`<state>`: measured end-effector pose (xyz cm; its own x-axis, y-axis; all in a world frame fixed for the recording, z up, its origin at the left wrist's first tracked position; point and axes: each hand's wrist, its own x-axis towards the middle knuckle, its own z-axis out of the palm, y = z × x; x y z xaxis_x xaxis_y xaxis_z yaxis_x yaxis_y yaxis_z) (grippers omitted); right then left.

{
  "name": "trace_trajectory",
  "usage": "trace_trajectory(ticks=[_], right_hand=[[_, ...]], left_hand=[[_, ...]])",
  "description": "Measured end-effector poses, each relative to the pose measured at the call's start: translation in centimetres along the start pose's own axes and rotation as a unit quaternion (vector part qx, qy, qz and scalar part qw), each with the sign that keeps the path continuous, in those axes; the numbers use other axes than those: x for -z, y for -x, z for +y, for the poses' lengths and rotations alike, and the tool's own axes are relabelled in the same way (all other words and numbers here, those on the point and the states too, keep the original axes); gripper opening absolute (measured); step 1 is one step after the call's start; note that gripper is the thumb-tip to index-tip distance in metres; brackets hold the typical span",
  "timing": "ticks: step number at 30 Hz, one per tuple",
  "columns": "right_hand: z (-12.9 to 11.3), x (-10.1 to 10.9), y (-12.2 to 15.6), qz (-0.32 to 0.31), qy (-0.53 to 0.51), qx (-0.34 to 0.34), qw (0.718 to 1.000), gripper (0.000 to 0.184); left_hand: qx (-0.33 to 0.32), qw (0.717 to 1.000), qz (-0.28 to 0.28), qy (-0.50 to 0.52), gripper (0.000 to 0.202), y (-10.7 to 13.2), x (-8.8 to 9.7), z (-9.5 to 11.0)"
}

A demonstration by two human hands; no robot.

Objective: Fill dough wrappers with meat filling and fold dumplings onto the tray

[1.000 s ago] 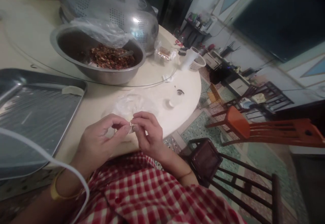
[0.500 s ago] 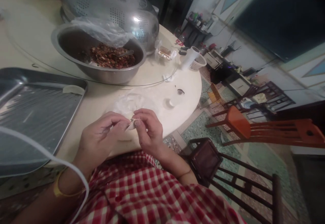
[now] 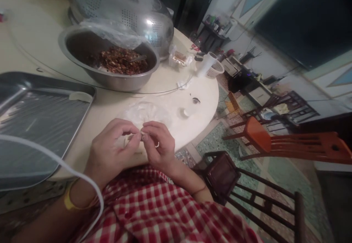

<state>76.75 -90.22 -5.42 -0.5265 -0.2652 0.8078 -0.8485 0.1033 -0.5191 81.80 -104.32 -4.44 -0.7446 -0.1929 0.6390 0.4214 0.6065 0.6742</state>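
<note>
My left hand (image 3: 110,151) and my right hand (image 3: 158,145) meet at the near edge of the round table (image 3: 33,30), fingertips pinching a small pale dumpling wrapper (image 3: 131,137) between them. Most of the wrapper is hidden by my fingers. A clear plastic bag of wrappers (image 3: 147,111) lies on the table just beyond my hands. Farther back stands a steel bowl (image 3: 82,41) of dark red-brown filling (image 3: 122,60) with a spoon in it and plastic film over its far rim. One folded dumpling (image 3: 80,96) rests at the corner of the metal tray (image 3: 35,125) on my left.
A perforated steel dome cover (image 3: 129,11) stands behind the bowl. A small packet (image 3: 178,57), a white cup (image 3: 205,64) and a little white basket (image 3: 215,68) sit near the table's far right edge. Wooden chairs (image 3: 275,144) stand on the patterned floor to my right.
My fingers have shifted on the wrapper, pressing it flatter between both hands. The view has tipped slightly; nothing else on the table has moved.
</note>
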Motion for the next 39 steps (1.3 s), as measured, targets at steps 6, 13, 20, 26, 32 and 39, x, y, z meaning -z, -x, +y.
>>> trace_trajectory(ticks=[6,13,20,26,32,39], right_hand=[[0.0,0.2,-0.2,-0.01,-0.005,-0.014,1.0,0.01],[0.1,0.3,-0.1,-0.011,-0.011,-0.017,1.0,0.016],[0.1,0.1,0.0,-0.006,-0.007,-0.013,1.0,0.017],[0.5,0.2,0.1,0.02,0.012,-0.028,0.999,0.018],[0.5,0.1,0.2,0.027,0.019,-0.023,0.999,0.018],[0.4,0.2,-0.1,0.021,0.029,-0.022,0.999,0.019]], left_hand=[[-0.017,0.999,0.005,-0.028,0.01,0.6,-0.2,-0.1],[-0.052,0.997,0.003,-0.061,0.015,0.6,-0.1,-0.1],[-0.046,0.996,0.007,-0.077,0.005,0.3,-0.4,0.1],[0.049,0.997,-0.004,-0.062,0.018,0.8,0.0,-0.3],[0.044,0.998,0.008,-0.053,0.005,0.7,0.1,-0.5],[0.158,0.987,0.015,0.009,0.019,1.3,-0.3,-0.7]])
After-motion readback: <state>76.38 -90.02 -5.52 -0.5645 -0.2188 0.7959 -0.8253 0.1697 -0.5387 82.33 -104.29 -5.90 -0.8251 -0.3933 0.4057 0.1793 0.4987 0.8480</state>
